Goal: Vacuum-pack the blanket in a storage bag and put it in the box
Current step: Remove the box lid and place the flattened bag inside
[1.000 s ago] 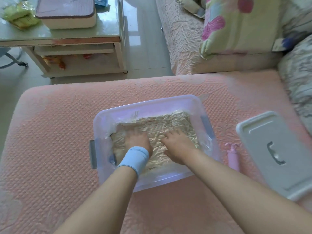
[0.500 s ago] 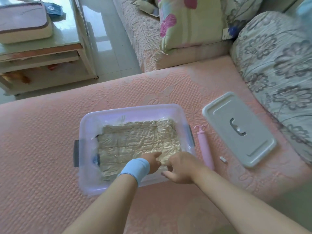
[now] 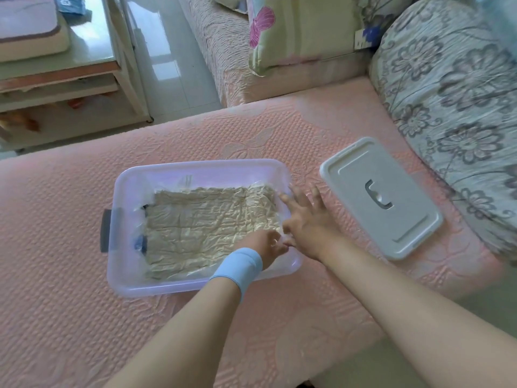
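A clear plastic box [image 3: 131, 287] with grey side latches sits on the pink quilted cover. Inside it lies the vacuum-packed blanket [image 3: 201, 225], flat, beige and wrinkled under its clear bag. My left hand [image 3: 265, 247], with a light blue wristband, hovers over the box's near right corner with its fingers loosely curled and holds nothing. My right hand [image 3: 307, 219] reaches across the box's right wall with fingers spread, empty. It hides the pink pump that lay there. The grey box lid [image 3: 363, 175] lies right of the box, handle side up.
A grey flowered bolster [image 3: 458, 88] borders the right side. A floral pillow [image 3: 302, 32] rests on the sofa behind. At the far left stands a low table [image 3: 92, 65] with a cushion on it. The pink quilted cover [image 3: 70, 317] stretches left of and in front of the box.
Both hands lifted off the packed blanket and moved to the box's right side. My right hand has opened and stretched toward the lid. The view swung to the right.
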A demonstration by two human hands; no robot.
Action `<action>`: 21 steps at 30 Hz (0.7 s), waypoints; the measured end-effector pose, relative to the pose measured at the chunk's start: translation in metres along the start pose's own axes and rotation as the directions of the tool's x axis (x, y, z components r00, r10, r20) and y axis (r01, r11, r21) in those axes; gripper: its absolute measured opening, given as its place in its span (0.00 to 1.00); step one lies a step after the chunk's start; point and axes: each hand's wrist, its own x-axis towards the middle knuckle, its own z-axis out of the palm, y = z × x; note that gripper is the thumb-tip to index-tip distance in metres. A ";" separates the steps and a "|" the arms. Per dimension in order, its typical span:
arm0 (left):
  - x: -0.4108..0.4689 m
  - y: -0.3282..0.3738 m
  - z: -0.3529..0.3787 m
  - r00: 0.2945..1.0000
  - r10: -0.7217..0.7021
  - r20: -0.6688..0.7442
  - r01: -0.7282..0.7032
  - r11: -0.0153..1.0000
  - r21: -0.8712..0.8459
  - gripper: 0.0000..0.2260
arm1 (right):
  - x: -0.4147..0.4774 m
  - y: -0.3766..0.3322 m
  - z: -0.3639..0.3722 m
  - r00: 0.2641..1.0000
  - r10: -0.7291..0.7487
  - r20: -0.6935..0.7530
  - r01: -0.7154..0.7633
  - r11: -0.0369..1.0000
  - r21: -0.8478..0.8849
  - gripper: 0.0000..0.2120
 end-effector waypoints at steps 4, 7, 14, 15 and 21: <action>0.008 -0.013 0.005 0.981 -0.125 -0.148 0.122 0.992 -0.029 0.19 | 0.033 -0.035 0.015 0.989 0.141 0.048 -0.129 0.972 -0.195 0.33; 0.007 -0.032 -0.005 0.977 -0.140 -0.159 0.157 0.982 0.100 0.20 | 0.051 -0.045 0.026 0.980 0.159 0.121 -0.118 0.950 -0.288 0.27; -0.018 -0.096 -0.073 0.819 -0.154 -0.553 0.357 0.891 0.281 0.23 | 0.081 -0.052 -0.022 0.913 0.131 0.386 -0.037 0.970 -0.240 0.33; -0.020 -0.105 -0.085 0.792 -0.200 -0.577 0.408 0.876 0.257 0.25 | 0.085 -0.060 -0.033 0.908 0.136 0.395 -0.044 0.971 -0.234 0.34; -0.033 -0.151 -0.122 0.779 -0.261 -0.570 0.519 0.779 0.353 0.35 | 0.131 -0.125 -0.074 0.990 -0.104 -0.097 0.129 0.948 0.291 0.20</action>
